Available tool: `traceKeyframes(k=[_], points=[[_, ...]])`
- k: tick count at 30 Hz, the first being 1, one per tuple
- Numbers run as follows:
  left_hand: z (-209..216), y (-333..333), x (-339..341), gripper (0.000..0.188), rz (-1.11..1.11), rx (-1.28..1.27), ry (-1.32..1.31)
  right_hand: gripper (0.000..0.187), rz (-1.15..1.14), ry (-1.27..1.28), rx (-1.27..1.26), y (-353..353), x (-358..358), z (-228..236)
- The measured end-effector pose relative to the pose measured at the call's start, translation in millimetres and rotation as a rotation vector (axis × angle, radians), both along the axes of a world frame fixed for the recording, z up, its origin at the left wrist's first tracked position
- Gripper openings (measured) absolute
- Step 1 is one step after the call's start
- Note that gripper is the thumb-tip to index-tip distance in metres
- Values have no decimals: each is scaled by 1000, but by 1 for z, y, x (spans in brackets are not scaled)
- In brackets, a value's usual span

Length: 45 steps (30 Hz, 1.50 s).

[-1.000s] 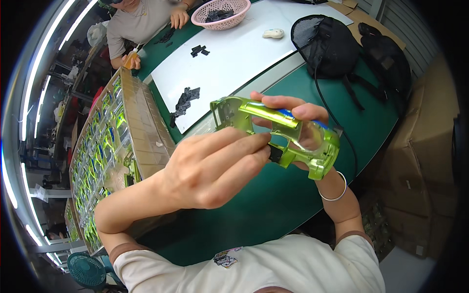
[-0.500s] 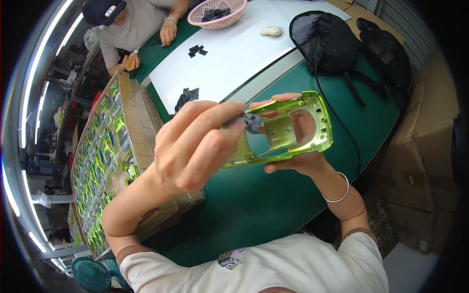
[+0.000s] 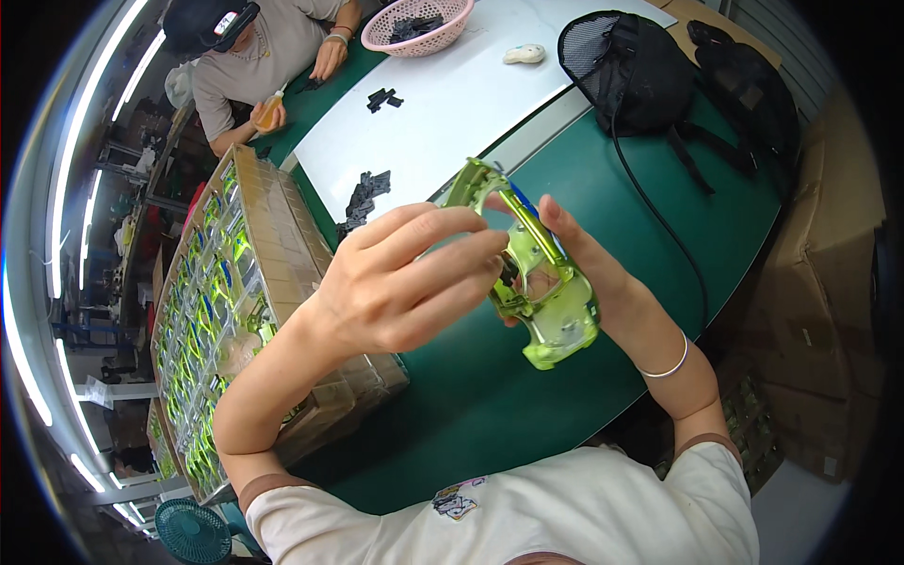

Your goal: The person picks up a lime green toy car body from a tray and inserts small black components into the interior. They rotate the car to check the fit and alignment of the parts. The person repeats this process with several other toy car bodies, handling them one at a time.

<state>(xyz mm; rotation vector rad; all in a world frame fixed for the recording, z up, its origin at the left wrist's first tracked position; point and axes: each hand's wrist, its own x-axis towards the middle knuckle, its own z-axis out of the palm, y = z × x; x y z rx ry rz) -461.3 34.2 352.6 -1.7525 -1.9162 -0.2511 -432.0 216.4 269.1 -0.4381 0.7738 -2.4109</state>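
Right grip [image 3: 607, 273]: clamped on our green shell [image 3: 562, 330], mid-frame.
Left grip [image 3: 410, 278]: over its left side; closure we can't tell.

The green shell [image 3: 565, 327] looks like smooth, glossy plastic.

Left: shells [image 3: 193, 320] in a box [image 3: 281, 234]. Far side: a basket [image 3: 433, 42] — parts [image 3: 412, 26] inside. Right: a bag [image 3: 645, 75] on the table [image 3: 480, 405].

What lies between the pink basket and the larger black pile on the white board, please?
In the head view, a small cluster of black pieces lies there, on the board.
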Motion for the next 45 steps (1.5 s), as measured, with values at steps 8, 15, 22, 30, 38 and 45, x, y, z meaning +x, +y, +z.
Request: traceKeyframes(k=[8, 15, 22, 30, 38, 45], points=[[-7, 3, 6, 18, -137, -48, -152, 61, 104, 129, 82, 4, -1, 3], [-5, 4, 6, 23, -145, 36, -62, 51, 265, -46, 87, 6, -3, -4], [-2, 7, 4, 29, -4, 21, 221, 60, 461, -147, -357, -11, -1, -38], [-8, 4, 2, 25, 59, -24, -130, 68, 533, -251, -462, -20, 4, -49], [-8, 9, 13, 16, 256, 72, -389, 44, 417, -222, -323, -17, 7, -40], [-11, 9, 16, 16, 311, 129, -482, 38, 485, -307, -404, -22, 6, -40]])
